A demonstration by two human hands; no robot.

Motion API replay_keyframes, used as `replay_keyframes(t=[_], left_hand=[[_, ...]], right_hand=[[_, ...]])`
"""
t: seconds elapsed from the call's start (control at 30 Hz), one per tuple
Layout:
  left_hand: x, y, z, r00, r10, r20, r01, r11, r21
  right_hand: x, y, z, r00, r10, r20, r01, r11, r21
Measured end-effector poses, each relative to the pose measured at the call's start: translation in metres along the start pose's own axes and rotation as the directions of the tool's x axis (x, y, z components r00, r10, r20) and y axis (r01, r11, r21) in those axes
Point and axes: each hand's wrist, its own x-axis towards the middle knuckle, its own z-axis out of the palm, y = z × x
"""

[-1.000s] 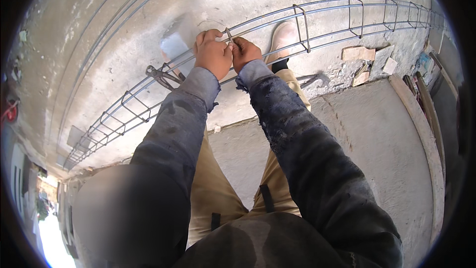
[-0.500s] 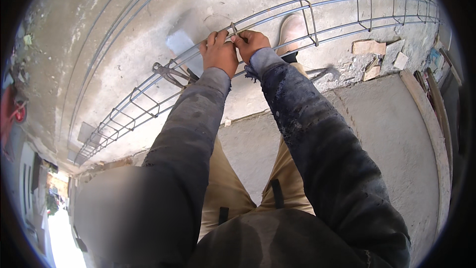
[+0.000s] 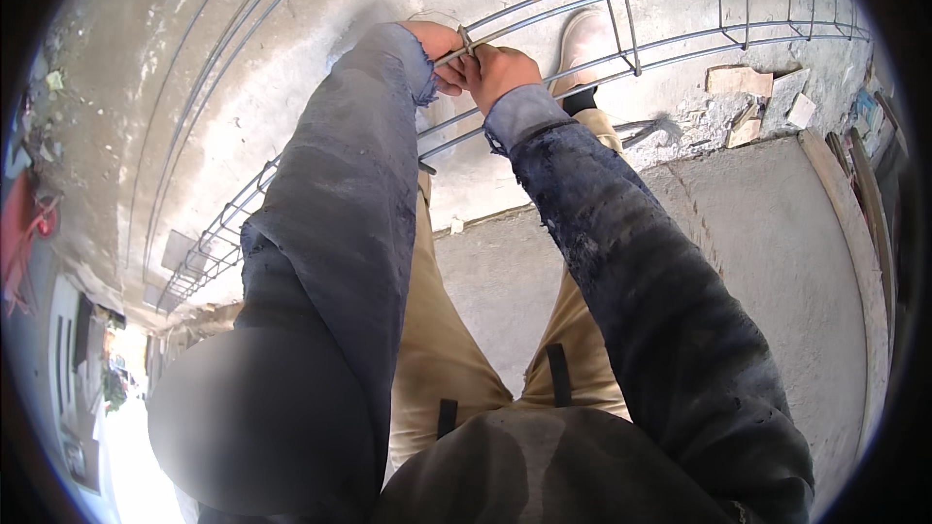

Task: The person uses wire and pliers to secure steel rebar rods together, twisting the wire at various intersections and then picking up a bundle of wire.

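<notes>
A long steel rebar cage (image 3: pixel 670 27), its bars joined by square stirrups, curves across the concrete in front of me. Both hands meet at one stirrup corner (image 3: pixel 466 40) on it. My left hand (image 3: pixel 437 42) reaches over and around the bars, its curled fingers partly below them and half hidden. On the near side of that corner, my right hand (image 3: pixel 501 73) is closed in a pinch against the left fingers. Whatever is pinched there is too small to make out. The left sleeve covers part of the cage; a dark handle-like end (image 3: pixel 427 168) shows beside it.
Loose steel bars (image 3: pixel 209 68) lie at the far left. A bundle of thin dark wires (image 3: pixel 649 130) rests by my shoe (image 3: pixel 585 44). Broken tile pieces (image 3: pixel 740 81) sit right of it, and wooden boards (image 3: pixel 854 252) line the right edge.
My left hand has gone from the near side of the stirrup corner over to its far side, its forearm swinging forward across the pincers, now hidden. The right hand stays at the corner.
</notes>
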Motion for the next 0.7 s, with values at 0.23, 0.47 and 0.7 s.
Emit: replay_keyframes(t=[0.23,0.47,0.7], left_hand=[[0.022,-0.008,-0.007,0.985,0.075,-0.157,-0.058,0.992,0.112],[0.044,-0.030,0.004,0.799,0.241,-0.551,-0.315,0.948,-0.042],[0.033,-0.048,0.053,-0.088,0.736,-0.671,-0.486,0.556,0.674]], right_hand=[[-0.003,0.001,0.002,0.999,-0.037,-0.006,0.037,0.999,0.025],[-0.003,0.003,-0.002,0.997,-0.001,0.078,0.000,1.000,0.021],[0.000,0.002,-0.010,0.990,-0.009,0.138,0.007,1.000,0.011]])
